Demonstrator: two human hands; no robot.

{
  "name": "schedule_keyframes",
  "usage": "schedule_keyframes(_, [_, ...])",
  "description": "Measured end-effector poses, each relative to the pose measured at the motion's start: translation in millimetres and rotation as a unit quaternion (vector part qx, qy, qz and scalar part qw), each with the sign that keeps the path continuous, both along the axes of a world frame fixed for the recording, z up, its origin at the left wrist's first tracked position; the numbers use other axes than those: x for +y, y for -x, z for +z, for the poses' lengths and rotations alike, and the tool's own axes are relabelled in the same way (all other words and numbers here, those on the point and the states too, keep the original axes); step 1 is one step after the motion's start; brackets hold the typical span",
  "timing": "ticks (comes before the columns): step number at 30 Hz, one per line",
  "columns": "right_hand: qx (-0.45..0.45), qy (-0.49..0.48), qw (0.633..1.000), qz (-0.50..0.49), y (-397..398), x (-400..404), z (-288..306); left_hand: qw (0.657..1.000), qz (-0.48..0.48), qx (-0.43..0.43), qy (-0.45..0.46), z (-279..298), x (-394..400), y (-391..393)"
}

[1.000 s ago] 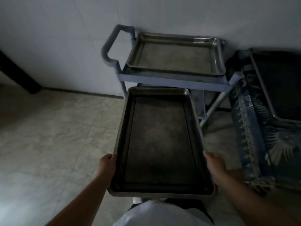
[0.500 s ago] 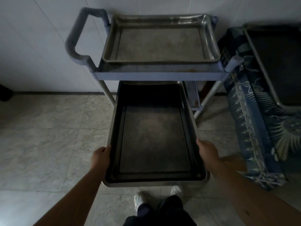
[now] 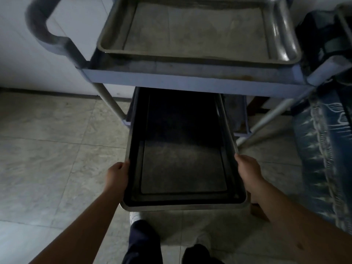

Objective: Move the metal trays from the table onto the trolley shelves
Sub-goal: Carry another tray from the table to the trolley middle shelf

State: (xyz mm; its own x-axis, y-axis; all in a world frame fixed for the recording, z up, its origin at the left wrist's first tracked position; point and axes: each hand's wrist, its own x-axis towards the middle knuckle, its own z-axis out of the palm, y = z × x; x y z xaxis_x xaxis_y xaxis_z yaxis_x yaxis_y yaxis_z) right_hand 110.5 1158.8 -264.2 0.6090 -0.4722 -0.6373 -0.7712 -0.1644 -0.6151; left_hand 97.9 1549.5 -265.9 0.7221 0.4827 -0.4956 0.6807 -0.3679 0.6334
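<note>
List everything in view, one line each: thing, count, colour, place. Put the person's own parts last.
held tray: one, dark metal, far end under the trolley's top shelf, near end gripped on both sides
top tray: one, silver-grey, lying on the top shelf
trolley: one, pale blue-grey with a curved handle at left, against the white wall
patterned cloth: one, blue and white, draped at the right edge
floor: grey marbled tiles
shoe: one, white, below the held tray
left hand: grips the held tray's left rim
right hand: grips the held tray's right rim
</note>
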Motion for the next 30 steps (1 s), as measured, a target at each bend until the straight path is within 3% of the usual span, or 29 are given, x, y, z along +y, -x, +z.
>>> schedule_keyframes(5, [-0.062,-0.006,0.997,-0.035,-43,-6,-56,0.999,0.007,-0.033,0.033,-50,1,-36])
schedule_keyframes(9, [-0.12,-0.091,0.986,-0.071,-67,-16,-93,0.996,-0.009,-0.056,0.062,-81,0,-57])
schedule_keyframes(14, [-0.177,-0.135,0.974,-0.043,-92,-23,-130,0.993,-0.014,-0.096,0.066,-109,-5,-76])
schedule_keyframes(22, [-0.243,-0.096,0.965,0.02,-127,-37,-154,0.956,0.056,-0.165,0.237,-145,-19,-92])
schedule_keyframes(30, [-0.238,-0.046,0.969,0.055,-166,-38,-168,0.935,0.102,-0.192,0.279,-154,-36,-100])
